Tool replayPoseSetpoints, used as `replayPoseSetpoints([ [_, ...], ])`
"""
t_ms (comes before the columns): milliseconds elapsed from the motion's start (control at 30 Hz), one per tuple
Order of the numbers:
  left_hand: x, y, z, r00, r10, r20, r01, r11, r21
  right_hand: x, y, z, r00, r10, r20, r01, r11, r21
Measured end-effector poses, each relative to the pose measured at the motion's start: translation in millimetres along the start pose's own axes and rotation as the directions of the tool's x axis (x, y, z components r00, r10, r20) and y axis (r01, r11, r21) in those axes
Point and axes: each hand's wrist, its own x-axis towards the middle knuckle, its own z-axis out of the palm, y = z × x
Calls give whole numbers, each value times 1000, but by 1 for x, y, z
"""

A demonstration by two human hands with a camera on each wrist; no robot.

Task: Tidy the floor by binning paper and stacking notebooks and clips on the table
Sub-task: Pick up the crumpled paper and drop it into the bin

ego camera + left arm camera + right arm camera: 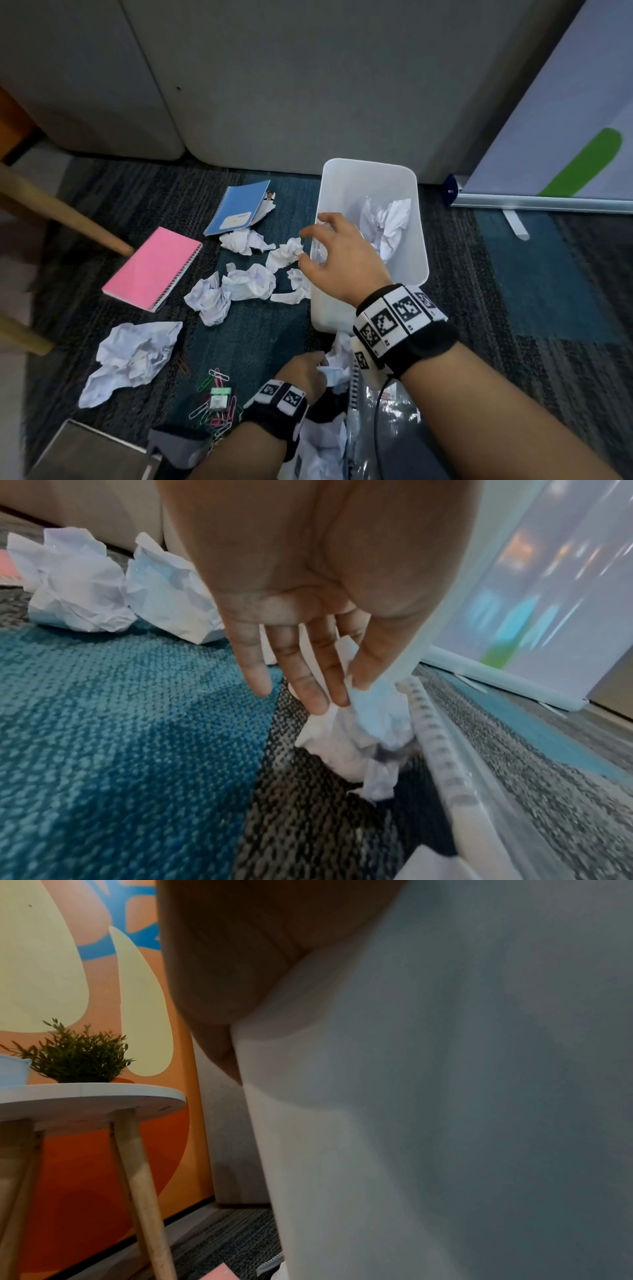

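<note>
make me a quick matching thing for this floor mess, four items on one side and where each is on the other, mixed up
Items
1. pink notebook
2. blue notebook
3. paper clips
4. left hand

Places
A. lying next to a small green and white box
B. fingers on a crumpled paper near the bin
C. by the wooden table leg
D. partly over crumpled paper, left of the bin

Pairs: 1-C, 2-D, 3-A, 4-B
</note>
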Motion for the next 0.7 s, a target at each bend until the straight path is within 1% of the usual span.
replayPoseSetpoints([
  [133, -11, 10, -25, 999, 48, -17, -48, 999, -12, -1, -1, -1, 1000, 1, 4, -1, 1000, 0],
  [167, -15, 14, -33, 998, 44, -47, -45, 999, -30, -1, -1, -2, 1000, 2, 7, -2, 1000, -1],
  [233, -23, 21, -53, 991, 2, -134, -19, 993, -120, -2, -1, -2, 1000, 1, 5, -1, 1000, -1],
  [333, -39, 32, -91, 958, -65, -281, -18, 959, -282, -3, -1, -2, 999, -31, -42, 32, 999, 14],
  [433, -57, 45, -135, 890, -102, -445, -92, 915, -394, -5, -4, -6, 989, -108, -98, 117, 989, 87],
  [500, -69, 54, -165, 825, -112, -555, -163, 891, -423, -8, -6, -11, 982, -155, -110, 173, 969, 178],
  [567, -81, 65, -192, 760, -79, -645, -244, 885, -396, -12, -8, -21, 973, -217, -83, 231, 938, 260],
  [600, -87, 71, -204, 728, -51, -684, -285, 884, -370, -14, -10, -25, 966, -251, -67, 260, 926, 273],
  [700, -104, 93, -229, 638, 24, -769, -417, 850, -320, -15, -17, -34, 944, -326, -50, 329, 913, 240],
])
